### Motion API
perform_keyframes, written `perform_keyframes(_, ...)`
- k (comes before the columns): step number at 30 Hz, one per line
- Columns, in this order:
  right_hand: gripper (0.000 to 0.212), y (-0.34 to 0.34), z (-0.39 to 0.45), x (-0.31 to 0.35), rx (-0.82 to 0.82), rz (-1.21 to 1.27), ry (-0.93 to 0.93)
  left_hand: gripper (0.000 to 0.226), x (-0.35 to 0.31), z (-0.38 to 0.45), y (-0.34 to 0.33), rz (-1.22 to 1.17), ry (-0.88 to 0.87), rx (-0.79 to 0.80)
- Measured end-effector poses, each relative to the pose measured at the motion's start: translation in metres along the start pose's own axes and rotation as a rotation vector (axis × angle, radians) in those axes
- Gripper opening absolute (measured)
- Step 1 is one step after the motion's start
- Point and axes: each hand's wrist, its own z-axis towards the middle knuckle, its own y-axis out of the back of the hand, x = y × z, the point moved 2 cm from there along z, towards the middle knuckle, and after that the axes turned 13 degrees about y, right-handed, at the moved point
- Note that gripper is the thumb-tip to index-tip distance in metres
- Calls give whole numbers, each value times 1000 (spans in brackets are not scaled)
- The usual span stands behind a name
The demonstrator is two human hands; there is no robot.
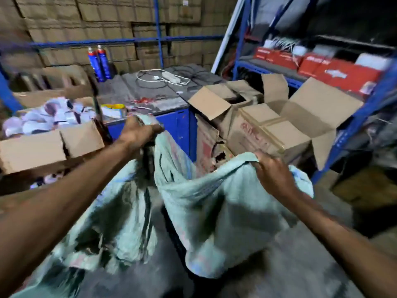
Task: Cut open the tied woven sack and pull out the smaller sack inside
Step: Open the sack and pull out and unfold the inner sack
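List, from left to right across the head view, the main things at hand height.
Open box of white packets → left hand → sack → right hand → blue rack post.

Woven sack (214, 207) in front of me: pale blue-green weave, faded reddish print on the cloth, crumpled & slack. Mouth is open, no tie visible on it. Rim pulled wide apart, far-left edge raised higher than the right edge, cloth sagging between in a deep fold. Left part hangs in long dark creases, right part drapes down in a broad smooth flap. Dark gap w/ mesh-like texture shows inside btwn the two halves; can't tell if that's the smaller sack. Lower body blurred near the floor.
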Motion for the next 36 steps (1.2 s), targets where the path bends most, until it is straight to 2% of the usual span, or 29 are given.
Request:
perform_keyframes(1, 27, 8, 3, -2, 27, 16, 15, 31, 20, 6, -19, 54, 14, 96)
perform_keyframes(3, 15, 24, 2, -6, 110, 6, 48, 20, 61, 2, -63, 57, 101, 270)
perform_keyframes(4, 11, 33, 0, -7, 146, -21, 57, 16, 78, 2, -80, 35, 149, 325)
perform_keyframes(6, 7, 49, -10, -9, 186, -65, 37, 22, 109, 14, -113, 72, 205, 381)
perform_keyframes(7, 7, 57, -17, -11, 192, -90, 4, 24, 117, 15, -124, 60, 237, 406)
perform_keyframes(10, 11, 73, -43, -23, 180, -218, -171, 3, 138, 29, -156, -53, 361, 554)
perform_keyframes(11, 13, 77, -49, -26, 194, -248, -224, 5, 143, 38, -162, -40, 330, 629)
perform_keyframes(12, 14, 79, -53, -27, 225, -269, -264, 7, 149, 49, -168, -174, 336, 678)
perform_keyframes(13, 14, 80, -55, -26, 261, -280, -283, 15, 158, 57, -176, -240, 520, 658)
perform_keyframes(14, 12, 80, -56, -24, 294, -288, -286, 22, 164, 61, -179, -172, 558, 566)
perform_keyframes(15, 13, 79, -56, -24, 323, -298, -292, 23, 178, 66, -184, -150, 737, 558)
perform_keyframes(16, 14, 77, -54, -24, 350, -310, -299, 22, 186, 72, -188, -19, 819, 594)
perform_keyframes(17, 13, 74, -51, -25, 372, -323, -310, 22, 192, 76, -192, 140, 822, 672)
perform_keyframes(19, 9, 69, -41, -28, 399, -345, -326, 50, 194, 82, -204, 494, 655, 826)
perform_keyframes(20, 7, 63, -36, -29, 409, -333, -333, 61, 186, 80, -213, 573, 506, 885)
perform_keyframes(23, 11, 34, -15, -26, 412, -271, -366, 74, 137, 41, -249, 400, -4, 1131)
perform_keyframes(25, 14, 11, 1, -24, 424, -238, -423, 96, 107, -4, -268, 361, -215, 1322)
perform_keyframes(26, 15, 2, 7, -25, 438, -229, -463, 96, 100, -24, -274, 345, -278, 1378)
perform_keyframes(28, 16, -9, 12, -32, 467, -191, -543, 65, 99, -45, -280, 226, -355, 1338)
perform_keyframes(30, 28, -14, 4, -40, 504, -56, -660, 32, 101, -49, -278, 128, -312, 1273)
perform_keyframes(32, 51, -17, -17, -44, 592, 73, -789, 22, 104, -40, -274, 71, -263, 1253)
perform_keyframes(34, 61, -26, -46, -46, 701, 13, -840, 18, 104, -26, -267, 79, -228, 1193)
perform_keyframes(35, 58, -32, -61, -46, 666, -24, -856, 15, 104, -20, -267, 118, -243, 1181)
perform_keyframes(36, 48, -37, -73, -46, 543, 6, -879, 17, 103, -17, -265, 178, -284, 1172)
